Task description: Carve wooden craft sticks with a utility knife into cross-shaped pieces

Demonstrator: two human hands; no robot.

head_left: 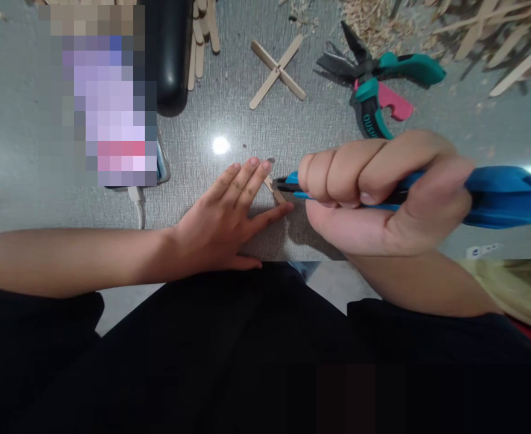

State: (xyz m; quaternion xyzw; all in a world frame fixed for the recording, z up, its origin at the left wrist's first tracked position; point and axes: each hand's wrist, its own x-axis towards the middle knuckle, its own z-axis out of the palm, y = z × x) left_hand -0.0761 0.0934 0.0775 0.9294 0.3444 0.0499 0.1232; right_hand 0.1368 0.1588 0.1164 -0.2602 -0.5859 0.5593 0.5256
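Note:
My right hand point(383, 193) is wrapped around a blue utility knife point(504, 196), its dark tip pointing left. That tip meets a small craft stick point(279, 194) on the table, and the exact contact is too small to make out. Palm down, my left hand point(222, 217) lies with fingers stretched and its index finger and thumb at the stick's two ends. Part of the stick is hidden under the fingers. Beyond the hands, two craft sticks form a cross point(278, 69) on the tabletop.
Teal-handled pliers point(369, 78) lie at the upper right by a pink object point(394, 101). Wood shavings point(373, 24) and loose craft sticks point(513, 42) spread behind them. A black case point(172, 60), more sticks point(198, 48) and a charging phone point(162, 163) with white cable point(138, 208) occupy the left.

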